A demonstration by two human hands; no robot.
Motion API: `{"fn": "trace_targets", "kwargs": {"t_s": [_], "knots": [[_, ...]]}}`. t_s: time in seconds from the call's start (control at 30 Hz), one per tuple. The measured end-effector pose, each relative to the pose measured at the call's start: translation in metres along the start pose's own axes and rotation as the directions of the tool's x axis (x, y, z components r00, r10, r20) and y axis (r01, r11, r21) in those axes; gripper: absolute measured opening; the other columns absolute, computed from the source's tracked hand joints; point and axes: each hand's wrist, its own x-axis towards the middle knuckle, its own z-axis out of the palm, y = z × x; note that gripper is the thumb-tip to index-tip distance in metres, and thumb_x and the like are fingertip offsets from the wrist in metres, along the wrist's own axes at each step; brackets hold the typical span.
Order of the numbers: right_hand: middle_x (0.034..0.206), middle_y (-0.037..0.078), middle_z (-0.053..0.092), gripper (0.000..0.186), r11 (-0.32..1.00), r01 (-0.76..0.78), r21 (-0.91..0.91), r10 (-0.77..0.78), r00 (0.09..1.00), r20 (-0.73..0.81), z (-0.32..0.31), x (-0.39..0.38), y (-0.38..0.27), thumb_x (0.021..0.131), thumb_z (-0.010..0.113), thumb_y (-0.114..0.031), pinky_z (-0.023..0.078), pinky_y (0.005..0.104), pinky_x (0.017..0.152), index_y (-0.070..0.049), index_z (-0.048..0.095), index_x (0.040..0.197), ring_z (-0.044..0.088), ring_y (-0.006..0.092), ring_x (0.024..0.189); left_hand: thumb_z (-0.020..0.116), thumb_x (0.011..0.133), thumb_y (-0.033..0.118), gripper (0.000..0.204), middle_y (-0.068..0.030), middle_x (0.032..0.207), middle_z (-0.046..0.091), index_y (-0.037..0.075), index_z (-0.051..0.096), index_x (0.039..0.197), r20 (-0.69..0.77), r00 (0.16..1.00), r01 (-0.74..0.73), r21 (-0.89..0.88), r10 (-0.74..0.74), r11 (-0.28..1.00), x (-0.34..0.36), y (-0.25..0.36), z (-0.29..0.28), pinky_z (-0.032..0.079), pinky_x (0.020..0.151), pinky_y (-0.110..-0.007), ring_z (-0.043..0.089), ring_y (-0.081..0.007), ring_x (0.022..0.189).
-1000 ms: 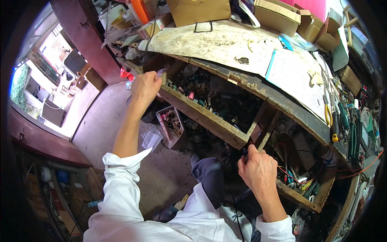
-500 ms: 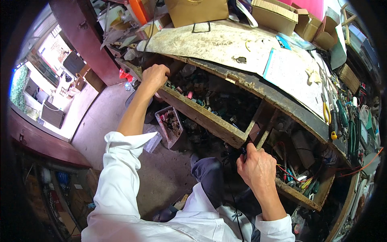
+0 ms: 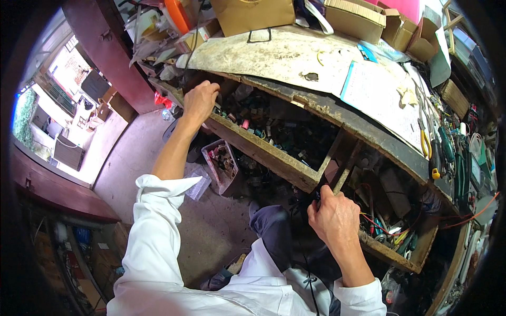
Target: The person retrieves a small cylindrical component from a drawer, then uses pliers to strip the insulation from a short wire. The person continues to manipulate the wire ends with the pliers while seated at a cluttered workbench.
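The right hand (image 3: 337, 218) is resting nearest the camera, at the front rail of the open wooden drawer (image 3: 274, 155) under the bench (image 3: 295, 58). Its fingers are curling shut around a dark, thin object beside the drawer's upright divider (image 3: 342, 166); what that object is cannot be told. Coloured wires (image 3: 382, 226) are lying in the compartment just to the right of this hand.

On the floor below the drawer, a small plastic bin (image 3: 221, 163) of mixed parts is standing beside a clear plastic bag (image 3: 197, 181).

Farther out, the left hand (image 3: 200, 100) is reaching into the far left corner of the same drawer. Its fingers are bending downward among the small parts there; whether they are gripping anything cannot be told.

On the bench top beyond, a white paper sheet (image 3: 379, 100) is lying flat, with yellow-handled pliers (image 3: 426, 142) near its right edge. Cardboard boxes (image 3: 353, 18) are standing along the far edge.
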Motion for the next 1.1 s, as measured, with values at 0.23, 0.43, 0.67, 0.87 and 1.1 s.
{"fn": "trace_targets", "kwargs": {"t_s": [0.23,0.43,0.67,0.87,1.1], "knots": [[0.073,0.025,0.065,0.026,1.000,-0.001,0.005,0.001,1.000,-0.003,-0.002,-0.001,-0.001,0.082,0.069,-0.025,0.055,0.0512,0.065,-0.001,0.059,0.086,0.067,0.0426,0.070,0.064,0.094,0.018,0.013,-0.0147,0.096,0.070,0.009,0.071,0.101,-0.158,0.984,0.056,-0.186,-0.086,0.981,0.005,-0.009,0.008,0.054,0.077,-0.047,0.069,-0.0389,0.090],[0.073,0.025,0.065,0.027,1.000,-0.003,-0.001,0.003,1.000,-0.005,0.000,0.000,0.000,0.082,0.070,-0.025,0.056,0.0511,0.066,-0.001,0.059,0.086,0.067,0.0426,0.070,0.064,0.095,0.019,0.017,-0.0158,0.087,0.074,0.005,0.071,0.103,-0.098,0.943,0.249,-0.429,-0.319,0.868,0.011,-0.014,0.016,0.057,0.071,-0.040,0.073,-0.0326,0.077],[0.074,0.026,0.065,0.026,1.000,-0.009,-0.004,0.009,1.000,-0.001,0.000,0.000,-0.001,0.082,0.068,-0.025,0.055,0.0513,0.066,-0.001,0.060,0.086,0.067,0.0432,0.070,0.062,0.092,0.012,0.017,-0.0123,0.083,0.071,-0.004,0.067,0.097,0.224,0.729,0.524,-0.790,-0.646,0.317,0.021,-0.041,0.018,0.056,0.057,-0.032,0.073,-0.0217,0.070],[0.076,0.024,0.067,0.027,0.999,-0.003,-0.039,0.005,0.999,0.049,-0.004,0.001,-0.003,0.084,0.071,-0.026,0.058,0.0479,0.065,0.000,0.063,0.089,0.070,0.0397,0.071,0.058,0.088,-0.002,0.021,-0.0230,0.092,0.062,-0.012,0.052,0.104,0.443,0.416,0.304,-0.891,-0.794,-0.337,0.035,-0.091,0.026,0.067,0.064,-0.045,0.071,-0.0353,0.071],[0.076,0.024,0.066,0.026,0.999,-0.009,-0.037,0.011,0.999,0.049,-0.003,0.001,-0.002,0.085,0.070,-0.025,0.057,0.0486,0.062,-0.001,0.062,0.089,0.069,0.0397,0.069,0.055,0.086,-0.010,0.036,-0.0264,0.105,0.059,-0.014,0.041,0.119,0.329,0.325,0.099,-0.944,-0.887,-0.314,0.045,-0.122,0.047,0.069,0.073,-0.046,0.072,-0.0398,0.079]]}}
